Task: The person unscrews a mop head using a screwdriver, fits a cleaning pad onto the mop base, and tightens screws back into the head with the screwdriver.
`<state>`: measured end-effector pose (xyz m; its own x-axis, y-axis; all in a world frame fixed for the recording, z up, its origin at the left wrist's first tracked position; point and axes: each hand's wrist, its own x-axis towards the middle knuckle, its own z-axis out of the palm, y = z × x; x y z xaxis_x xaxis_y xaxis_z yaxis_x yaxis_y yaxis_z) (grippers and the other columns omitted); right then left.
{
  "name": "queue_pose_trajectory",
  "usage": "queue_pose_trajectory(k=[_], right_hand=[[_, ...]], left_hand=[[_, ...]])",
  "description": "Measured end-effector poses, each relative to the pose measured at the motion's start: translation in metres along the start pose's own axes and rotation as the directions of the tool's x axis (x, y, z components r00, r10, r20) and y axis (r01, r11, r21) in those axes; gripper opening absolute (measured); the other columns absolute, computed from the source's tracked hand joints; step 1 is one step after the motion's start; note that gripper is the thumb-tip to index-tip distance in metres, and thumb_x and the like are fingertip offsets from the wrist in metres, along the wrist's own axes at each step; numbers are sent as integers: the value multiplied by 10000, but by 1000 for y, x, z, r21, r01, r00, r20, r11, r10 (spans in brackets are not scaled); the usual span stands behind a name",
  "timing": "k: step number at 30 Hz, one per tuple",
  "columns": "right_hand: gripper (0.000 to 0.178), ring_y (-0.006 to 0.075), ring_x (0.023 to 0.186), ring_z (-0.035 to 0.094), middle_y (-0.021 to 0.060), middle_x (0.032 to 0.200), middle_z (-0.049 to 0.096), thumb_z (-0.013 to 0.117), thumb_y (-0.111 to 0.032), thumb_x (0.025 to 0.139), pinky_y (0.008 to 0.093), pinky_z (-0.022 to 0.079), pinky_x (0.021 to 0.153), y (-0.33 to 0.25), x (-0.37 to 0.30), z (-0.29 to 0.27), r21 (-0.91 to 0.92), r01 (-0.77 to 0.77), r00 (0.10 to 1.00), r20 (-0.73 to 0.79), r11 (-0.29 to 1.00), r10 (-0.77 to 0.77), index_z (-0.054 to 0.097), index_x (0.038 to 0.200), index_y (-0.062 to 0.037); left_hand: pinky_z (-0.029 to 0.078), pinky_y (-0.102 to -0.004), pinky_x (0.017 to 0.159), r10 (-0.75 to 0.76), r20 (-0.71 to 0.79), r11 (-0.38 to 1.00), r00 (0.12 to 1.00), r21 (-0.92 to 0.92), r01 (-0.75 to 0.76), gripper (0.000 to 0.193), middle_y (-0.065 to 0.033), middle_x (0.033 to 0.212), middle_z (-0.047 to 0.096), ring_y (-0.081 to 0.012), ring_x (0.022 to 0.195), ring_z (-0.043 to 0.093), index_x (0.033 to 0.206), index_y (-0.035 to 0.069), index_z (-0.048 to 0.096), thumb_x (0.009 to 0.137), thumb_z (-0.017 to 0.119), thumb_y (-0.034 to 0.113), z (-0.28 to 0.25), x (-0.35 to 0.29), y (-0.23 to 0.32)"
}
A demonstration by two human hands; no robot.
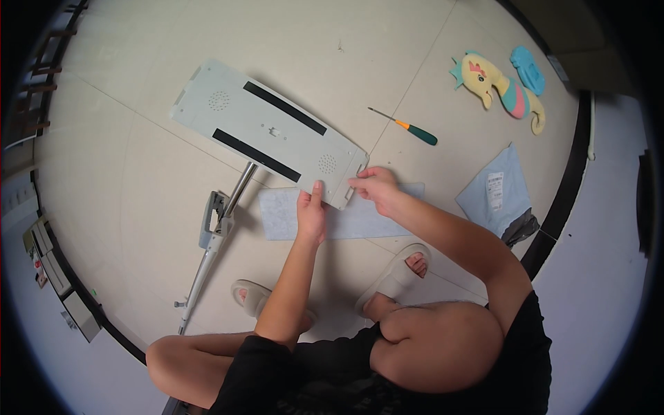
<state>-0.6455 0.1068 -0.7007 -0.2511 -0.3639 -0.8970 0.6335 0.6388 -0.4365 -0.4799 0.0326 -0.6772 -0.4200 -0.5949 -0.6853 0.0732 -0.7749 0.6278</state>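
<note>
A long light-grey panel (277, 142) with two black strips, two clusters of small holes and a small central fitting is held tilted above the floor. My left hand (312, 218) grips its near edge, thumb on top, the other fingers hidden beneath. My right hand (379, 189) is closed at the panel's right end, fingertips pinched against a thin bracket (351, 194) there. Below the panel, a silver pole (241, 185) runs into a grey jointed stand piece (213, 228); I cannot tell whether pole and panel are joined.
A pale blue-grey mat (280, 214) lies under my hands. A green-and-orange screwdriver (415, 131) rests beyond them. To the right are a plush seahorse (508, 90), a blue plastic item (528, 69) and a blue-grey mailing bag (492, 187). My sandalled feet (398, 280) stand near the mat.
</note>
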Motion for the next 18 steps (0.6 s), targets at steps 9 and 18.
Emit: queue_pose_trajectory(k=[9, 18], right_hand=[[203, 135, 696, 589, 3, 821, 627, 817, -188, 874, 315, 494, 652, -5, -6, -7, 64, -124, 987, 115, 990, 116, 653, 944, -90], [229, 145, 703, 609, 2, 817, 629, 817, -262, 879, 350, 498, 668, -14, -18, -9, 6, -65, 995, 75, 998, 64, 655, 915, -105]], left_hand=[[577, -381, 915, -29, -5, 999, 1000, 27, 29, 374, -76, 1294, 645, -204, 1135, 657, 1365, 97, 505, 1084, 517, 343, 3, 0, 4], [575, -398, 933, 45, 18, 994, 999, 97, -46, 429, -81, 1328, 617, -219, 1163, 647, 1422, 95, 446, 1080, 521, 342, 13, 1, 9]])
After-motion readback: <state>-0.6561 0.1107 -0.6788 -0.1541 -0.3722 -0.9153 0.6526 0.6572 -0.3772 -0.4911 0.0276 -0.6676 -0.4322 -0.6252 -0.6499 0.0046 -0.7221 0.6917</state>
